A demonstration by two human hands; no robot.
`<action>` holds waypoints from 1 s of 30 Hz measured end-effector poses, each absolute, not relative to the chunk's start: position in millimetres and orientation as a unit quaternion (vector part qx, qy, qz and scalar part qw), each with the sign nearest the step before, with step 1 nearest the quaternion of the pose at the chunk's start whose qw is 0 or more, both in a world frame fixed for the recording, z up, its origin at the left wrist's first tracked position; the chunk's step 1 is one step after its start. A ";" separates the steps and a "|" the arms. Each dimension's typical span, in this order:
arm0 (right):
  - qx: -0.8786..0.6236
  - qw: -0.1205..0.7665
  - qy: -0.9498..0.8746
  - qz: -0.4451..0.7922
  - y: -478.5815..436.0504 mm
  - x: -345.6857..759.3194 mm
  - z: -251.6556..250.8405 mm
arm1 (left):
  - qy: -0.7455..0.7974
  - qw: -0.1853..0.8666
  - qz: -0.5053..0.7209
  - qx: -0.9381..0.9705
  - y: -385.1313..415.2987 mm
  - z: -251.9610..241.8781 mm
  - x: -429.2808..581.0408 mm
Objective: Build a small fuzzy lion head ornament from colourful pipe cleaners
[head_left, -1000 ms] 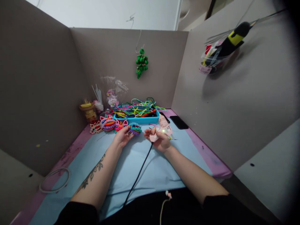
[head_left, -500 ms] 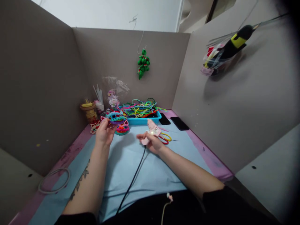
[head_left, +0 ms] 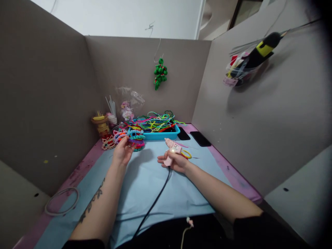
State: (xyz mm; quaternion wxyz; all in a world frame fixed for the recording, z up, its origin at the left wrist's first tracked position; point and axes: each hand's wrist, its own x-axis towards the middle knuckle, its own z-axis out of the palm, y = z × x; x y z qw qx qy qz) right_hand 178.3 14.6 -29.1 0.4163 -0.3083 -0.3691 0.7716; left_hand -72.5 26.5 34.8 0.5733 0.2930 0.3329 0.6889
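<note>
My left hand (head_left: 123, 150) is closed on a fuzzy pipe-cleaner craft piece (head_left: 136, 135) with turquoise and purple rows, raised over the table's left side. More colourful pieces of the same kind (head_left: 120, 135) sit behind the fingers, partly hidden. In my right hand (head_left: 176, 162) is a pink hot glue gun (head_left: 173, 148), its nozzle pointing up and to the left. A black cord (head_left: 155, 204) runs from its handle toward my lap. Scissors with a yellow handle loop (head_left: 187, 153) lie partly hidden behind the right hand.
A blue tray (head_left: 162, 135) heaped with pipe cleaners stands at the back. Two dark phones (head_left: 200, 138) lie right of it. A brown-lidded cup (head_left: 100, 125) stands back left, a coiled cable (head_left: 62, 201) front left. Grey partitions enclose the table; a pouch of tools (head_left: 241, 69) hangs right.
The turquoise piece in my left hand has turned and shifted slightly right and down. My right hand has tilted the glue gun further left and moved a little to the right.
</note>
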 end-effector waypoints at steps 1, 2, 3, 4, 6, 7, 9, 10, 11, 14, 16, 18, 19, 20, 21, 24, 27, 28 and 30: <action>-0.330 0.431 -0.369 0.754 13.9 186.3 -29.6 | 0.338 0.582 0.680 0.291 26.2 32.6 -67.9; -0.351 0.462 -0.363 0.729 15.2 193.0 -29.5 | 0.344 0.591 0.670 0.288 25.6 29.8 -62.5; -0.370 0.502 -0.355 0.697 17.6 198.0 -28.8 | 0.346 0.604 0.659 0.284 24.8 26.5 -56.4; -0.380 0.534 -0.346 0.671 20.2 201.2 -27.8 | 0.349 0.618 0.649 0.274 23.8 22.7 -49.8; -0.370 0.558 -0.342 0.660 22.7 202.5 -25.8 | 0.356 0.647 0.631 0.237 21.3 14.1 -36.3; -0.354 0.542 -0.349 0.678 21.9 200.8 -25.4 | 0.358 0.659 0.624 0.219 19.7 9.6 -29.9; -0.324 0.479 -0.368 0.728 17.7 194.4 -26.4 | 0.362 0.670 0.615 0.203 16.0 1.8 -18.9; -0.322 0.457 -0.371 0.741 15.6 190.4 -27.5 | 0.366 0.671 0.612 0.203 13.9 -1.2 -14.5; -0.333 0.460 -0.368 0.736 14.3 186.5 -28.7 | 0.369 0.671 0.609 0.204 11.9 -3.4 -11.0; -0.367 0.556 -0.336 0.666 16.7 177.9 -30.1 | 0.363 0.678 0.608 0.197 6.4 -6.2 -4.8; -0.358 0.584 -0.326 0.652 20.5 175.5 -29.0 | 0.354 0.686 0.608 0.186 3.3 -6.5 -2.9; -0.341 0.574 -0.324 0.670 22.6 174.5 -27.9 | 0.349 0.695 0.599 0.191 0.2 -7.2 -1.6; -0.336 0.571 -0.323 0.676 22.7 174.1 -27.6 | 0.347 0.701 0.589 0.203 -1.6 -7.8 -1.0; -0.332 0.571 -0.319 0.679 22.2 173.8 -27.8 | 0.347 0.708 0.575 0.218 -3.5 -8.6 -0.6; -0.328 0.575 -0.316 0.679 21.5 173.5 -28.2 | 0.351 0.715 0.558 0.234 -5.6 -9.4 -0.4; -0.322 0.595 -0.309 0.669 19.7 173.5 -30.3 | 0.398 0.717 0.497 0.284 -11.9 -10.8 -2.1; -0.326 0.603 -0.310 0.659 19.9 175.2 -32.7 | 0.471 0.676 0.428 0.372 -14.7 -9.5 -8.5; -0.328 0.602 -0.314 0.656 20.1 175.9 -33.4 | 0.497 0.649 0.402 0.413 -14.2 -8.6 -11.4; -0.332 0.602 -0.326 0.649 20.2 176.8 -34.5 | 0.547 0.575 0.358 0.492 -11.1 -6.8 -17.9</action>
